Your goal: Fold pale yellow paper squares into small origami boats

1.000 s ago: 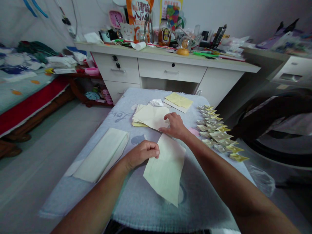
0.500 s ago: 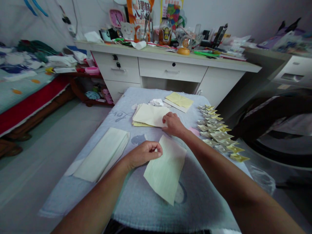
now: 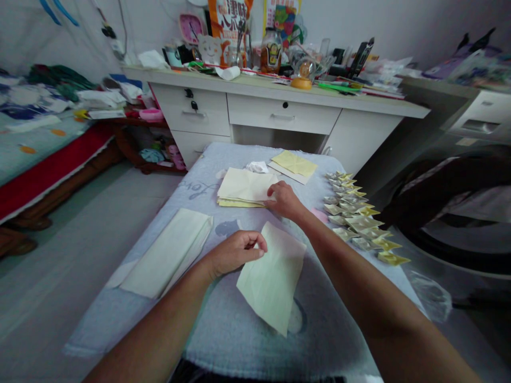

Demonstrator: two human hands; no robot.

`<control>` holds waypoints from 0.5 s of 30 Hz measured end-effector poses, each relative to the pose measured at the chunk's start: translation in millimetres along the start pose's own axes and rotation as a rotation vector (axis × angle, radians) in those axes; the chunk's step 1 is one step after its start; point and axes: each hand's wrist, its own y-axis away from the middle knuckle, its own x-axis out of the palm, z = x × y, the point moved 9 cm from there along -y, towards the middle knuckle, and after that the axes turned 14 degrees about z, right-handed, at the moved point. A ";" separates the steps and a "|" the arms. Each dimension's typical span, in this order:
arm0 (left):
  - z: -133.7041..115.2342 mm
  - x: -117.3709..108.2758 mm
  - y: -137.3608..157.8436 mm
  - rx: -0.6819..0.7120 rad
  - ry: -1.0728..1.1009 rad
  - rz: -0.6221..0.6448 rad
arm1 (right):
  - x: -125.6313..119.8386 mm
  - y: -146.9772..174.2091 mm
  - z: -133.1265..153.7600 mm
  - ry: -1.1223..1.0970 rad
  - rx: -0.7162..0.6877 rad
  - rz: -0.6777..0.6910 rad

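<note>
My left hand [image 3: 240, 251] pinches the upper left edge of a pale sheet of paper [image 3: 273, 282], tilted above the cloth in front of me. My right hand [image 3: 282, 199] is at the near right corner of a stack of cream and yellow paper [image 3: 245, 185]. Its thumb and fingers are closed on that corner; how many sheets they grip I cannot tell. To the left lies a folded bundle of white paper [image 3: 167, 252]. Rows of small folded paper pieces [image 3: 361, 221], white and yellow, stand along the right side.
A blue-grey cloth [image 3: 199, 340] covers the table. Behind the stack are a crumpled white tissue [image 3: 257, 167] and creased yellow paper [image 3: 295, 164]. A cluttered white desk [image 3: 259, 114] stands beyond, a bed [image 3: 48, 149] at left, a washing machine [image 3: 485, 119] at right.
My right hand has shifted very slightly up at the stack, and the top sheet's near edge lies a little differently. My left hand and its sheet have barely moved.
</note>
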 end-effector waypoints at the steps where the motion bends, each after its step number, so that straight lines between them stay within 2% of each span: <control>1: -0.2 -0.8 0.3 -0.003 0.009 -0.016 | -4.2 6.7 -0.1 -0.015 -0.007 -0.019; 5: 1.6 -3.6 0.9 0.010 0.140 -0.085 | -26.1 46.2 3.9 -0.172 -0.139 -0.130; 9: 6.3 -7.5 1.7 0.049 0.322 -0.148 | -37.7 90.4 0.7 -0.247 -0.182 -0.182; 12: 6.4 -13.9 3.8 0.082 0.353 -0.211 | -34.0 119.4 -1.4 -0.214 -0.182 -0.168; 15: 7.4 -19.5 5.5 0.087 0.363 -0.274 | -15.9 142.0 -0.8 -0.098 -0.162 -0.090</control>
